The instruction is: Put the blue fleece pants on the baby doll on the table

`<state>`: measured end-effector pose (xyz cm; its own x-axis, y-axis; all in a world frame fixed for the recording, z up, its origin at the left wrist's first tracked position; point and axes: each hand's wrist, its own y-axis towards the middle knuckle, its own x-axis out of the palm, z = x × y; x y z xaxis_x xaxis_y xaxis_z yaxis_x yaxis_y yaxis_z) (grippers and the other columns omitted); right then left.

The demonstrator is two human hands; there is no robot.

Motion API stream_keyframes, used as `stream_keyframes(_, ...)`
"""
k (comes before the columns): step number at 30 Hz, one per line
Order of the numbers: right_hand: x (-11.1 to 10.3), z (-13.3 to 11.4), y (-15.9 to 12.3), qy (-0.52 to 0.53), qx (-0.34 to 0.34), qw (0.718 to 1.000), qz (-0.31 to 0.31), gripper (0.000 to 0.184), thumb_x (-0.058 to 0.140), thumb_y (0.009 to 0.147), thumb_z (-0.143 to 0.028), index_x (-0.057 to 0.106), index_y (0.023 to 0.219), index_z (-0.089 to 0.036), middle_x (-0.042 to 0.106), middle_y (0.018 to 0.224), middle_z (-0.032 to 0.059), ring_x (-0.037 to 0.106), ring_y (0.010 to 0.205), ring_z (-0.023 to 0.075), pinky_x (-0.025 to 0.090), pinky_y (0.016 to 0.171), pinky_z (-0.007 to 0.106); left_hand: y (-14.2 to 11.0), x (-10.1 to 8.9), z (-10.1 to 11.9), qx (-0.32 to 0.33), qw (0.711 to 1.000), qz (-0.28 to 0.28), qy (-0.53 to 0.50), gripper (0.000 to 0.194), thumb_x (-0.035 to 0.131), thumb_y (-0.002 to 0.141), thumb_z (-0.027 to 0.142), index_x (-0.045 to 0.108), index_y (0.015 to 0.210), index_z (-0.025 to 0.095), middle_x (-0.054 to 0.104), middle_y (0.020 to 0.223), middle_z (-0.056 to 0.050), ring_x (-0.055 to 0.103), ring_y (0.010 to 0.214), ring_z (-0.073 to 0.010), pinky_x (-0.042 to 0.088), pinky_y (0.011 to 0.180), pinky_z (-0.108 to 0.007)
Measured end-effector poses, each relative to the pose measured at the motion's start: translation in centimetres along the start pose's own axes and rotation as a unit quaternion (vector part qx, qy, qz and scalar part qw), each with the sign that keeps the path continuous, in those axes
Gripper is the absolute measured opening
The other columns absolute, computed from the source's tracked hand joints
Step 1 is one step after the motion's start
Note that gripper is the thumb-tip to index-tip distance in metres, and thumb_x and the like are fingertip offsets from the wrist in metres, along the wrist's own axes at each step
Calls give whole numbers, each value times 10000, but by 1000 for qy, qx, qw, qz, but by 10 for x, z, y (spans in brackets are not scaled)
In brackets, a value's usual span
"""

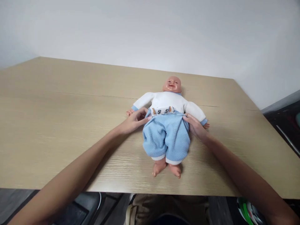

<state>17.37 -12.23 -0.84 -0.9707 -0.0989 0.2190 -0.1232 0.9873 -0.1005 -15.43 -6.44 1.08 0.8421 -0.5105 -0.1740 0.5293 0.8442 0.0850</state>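
A baby doll (172, 84) lies on its back on a light wooden table (58, 125), head away from me. It wears a white long-sleeved top (167, 100) and fluffy light-blue trousers (166, 137). My left hand (134, 121) pinches the trousers' waistband at the doll's left-of-picture hip. On the other hip my right hand (195, 126) grips the same waistband. Both hands are closed on the fabric. The doll's bare feet (166, 168) point toward me near the table's front edge.
A plain white wall rises behind the table. To the right stands a dark surface (286, 125) with a thin rod on it. Below the front edge are a dark chair seat (82, 206) and a coloured object (248, 212) at the lower right.
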Motion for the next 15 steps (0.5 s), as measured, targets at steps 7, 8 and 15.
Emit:
stream_keyframes(7, 3, 5, -6, 55, 27, 998, -18, 453, 924, 846, -654, 738, 1052, -296, 774, 984, 18, 729, 1035, 289, 592, 895, 397, -4, -22, 5, -7, 989, -145, 14, 396, 838, 978, 556, 785, 1213, 242, 763, 1245, -90, 657, 1312, -335, 508, 1191, -478)
stream_keyframes(8, 3, 5, -6, 61, 30, 998, -17, 449, 918, 849, -653, 737, 1065, -303, 789, 1012, 27, 740, 1088, 312, 604, 912, 417, -5, -21, 3, -16, 990, -137, -11, 389, 833, 986, 558, 783, 1211, 244, 768, 1237, -87, 667, 1300, -332, 521, 1177, -477)
stream_keyframes(15, 2, -4, -6, 58, 61, 996, -33, 479, 957, 806, -601, 713, 1072, -285, 766, 966, 9, 720, 905, 239, 580, 792, 349, -2, -3, -19, -79, 964, -16, -253, 299, 897, 952, 463, 729, 1109, 272, 747, 1120, -45, 708, 1041, -251, 584, 911, -371)
